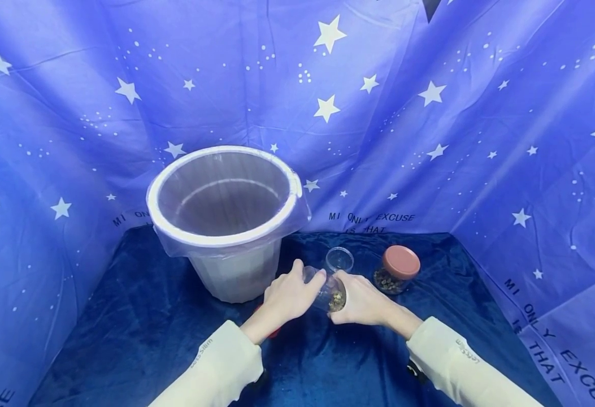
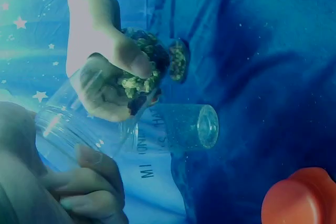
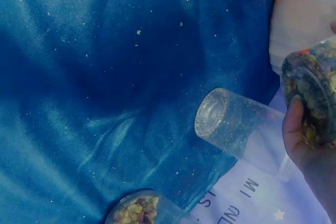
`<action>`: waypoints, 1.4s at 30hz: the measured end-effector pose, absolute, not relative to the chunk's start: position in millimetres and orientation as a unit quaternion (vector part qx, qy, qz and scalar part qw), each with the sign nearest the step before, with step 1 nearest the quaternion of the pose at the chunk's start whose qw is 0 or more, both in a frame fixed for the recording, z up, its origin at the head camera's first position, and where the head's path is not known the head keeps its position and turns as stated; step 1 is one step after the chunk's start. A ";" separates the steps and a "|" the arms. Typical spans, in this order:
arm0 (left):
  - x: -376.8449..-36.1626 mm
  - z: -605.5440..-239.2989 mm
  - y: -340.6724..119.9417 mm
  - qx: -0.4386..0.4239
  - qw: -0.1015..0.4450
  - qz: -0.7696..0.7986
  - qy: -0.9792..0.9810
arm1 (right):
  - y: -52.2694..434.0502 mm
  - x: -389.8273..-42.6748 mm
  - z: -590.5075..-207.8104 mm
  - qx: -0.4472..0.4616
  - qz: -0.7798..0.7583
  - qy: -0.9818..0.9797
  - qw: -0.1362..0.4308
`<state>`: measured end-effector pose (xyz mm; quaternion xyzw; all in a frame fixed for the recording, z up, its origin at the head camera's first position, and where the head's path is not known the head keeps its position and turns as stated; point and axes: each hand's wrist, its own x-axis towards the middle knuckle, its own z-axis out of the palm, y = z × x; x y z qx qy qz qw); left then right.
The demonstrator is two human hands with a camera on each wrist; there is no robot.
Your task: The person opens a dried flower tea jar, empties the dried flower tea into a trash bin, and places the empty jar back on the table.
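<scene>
Clear plastic jar (image 1: 328, 289), tilted and lidless, is gripped by left hand (image 1: 289, 297) and right hand (image 1: 360, 299); dried bits remain inside, unemptied

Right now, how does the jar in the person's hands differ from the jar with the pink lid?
The held jar lies tilted between the left hand and right hand; the lidded jar stands upright on the cloth. The held jar has no lid; the lidded jar is capped. Both are clear and hold brownish bits.
</scene>
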<state>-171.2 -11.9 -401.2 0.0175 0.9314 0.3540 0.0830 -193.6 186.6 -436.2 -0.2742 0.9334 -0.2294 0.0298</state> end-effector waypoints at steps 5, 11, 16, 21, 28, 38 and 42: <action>-170.6 -398.5 -19.9 0.062 0.126 0.369 0.919 | 191.1 -193.2 -434.5 -0.289 -0.231 0.928 0.035; -171.8 -396.0 -34.2 0.148 0.174 0.353 0.907 | 201.6 -193.9 -436.3 -0.305 -0.240 0.920 0.061; -172.3 -397.8 -40.1 0.202 0.142 0.345 0.905 | 205.9 -197.8 -431.8 -0.297 -0.250 0.919 0.075; -173.3 -402.7 -45.0 0.302 0.051 0.324 0.895 | 208.1 -199.3 -424.9 -0.290 -0.263 0.915 0.093; -173.9 -408.4 -48.6 0.382 -0.044 0.271 0.882 | 211.1 -198.5 -420.2 -0.285 -0.279 0.910 0.110; -177.2 -398.6 -46.3 0.434 -0.090 0.246 0.862 | 211.9 -198.0 -413.6 -0.313 -0.271 0.906 0.092; -178.5 -394.8 -47.6 0.469 -0.090 0.217 0.851 | 212.5 -198.0 -414.0 -0.326 -0.268 0.900 0.114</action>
